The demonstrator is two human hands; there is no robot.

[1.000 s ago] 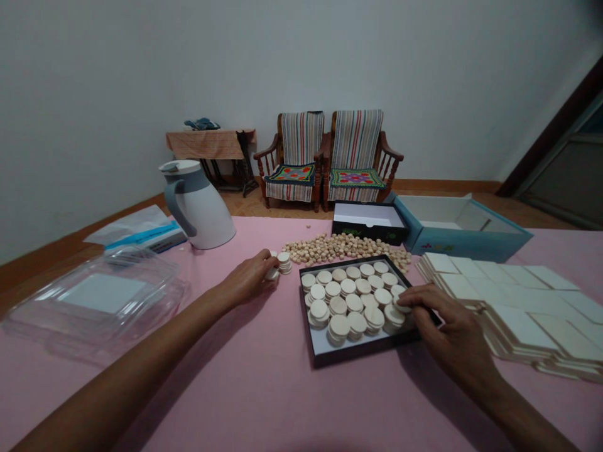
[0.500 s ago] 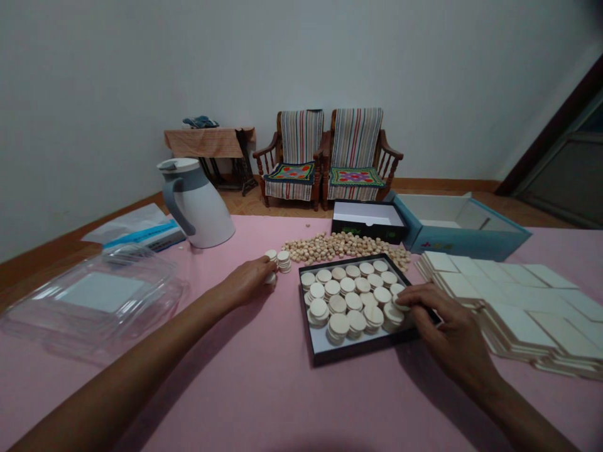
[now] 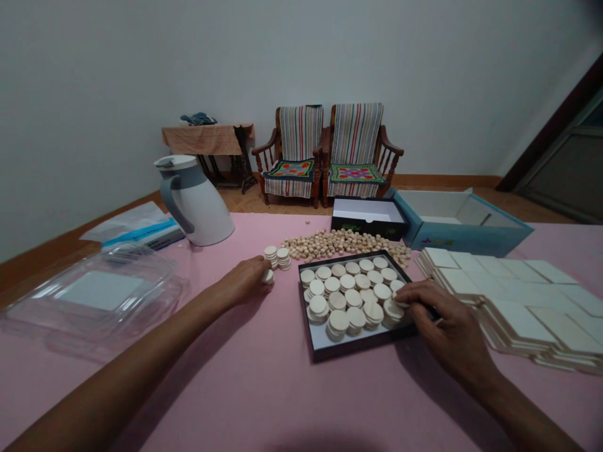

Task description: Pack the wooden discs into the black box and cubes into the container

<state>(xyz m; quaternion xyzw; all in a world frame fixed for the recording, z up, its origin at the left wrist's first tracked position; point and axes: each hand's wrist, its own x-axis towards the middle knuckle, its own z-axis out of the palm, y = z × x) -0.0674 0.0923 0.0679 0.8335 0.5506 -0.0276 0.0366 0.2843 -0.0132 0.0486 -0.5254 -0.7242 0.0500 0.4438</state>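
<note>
Discs should settle flat in the black tray; right hand pinches one at its right edge; left hand clasps a small stack.

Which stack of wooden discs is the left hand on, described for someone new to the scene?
On the pink table, look just left of the black tray filled with discs, where three short stacks stand outside it. It is the nearest stack, under the fingers of the left hand; the other two stacks behind it stand free and untouched.

Bare cloth left of tray (jug beyond)
</note>
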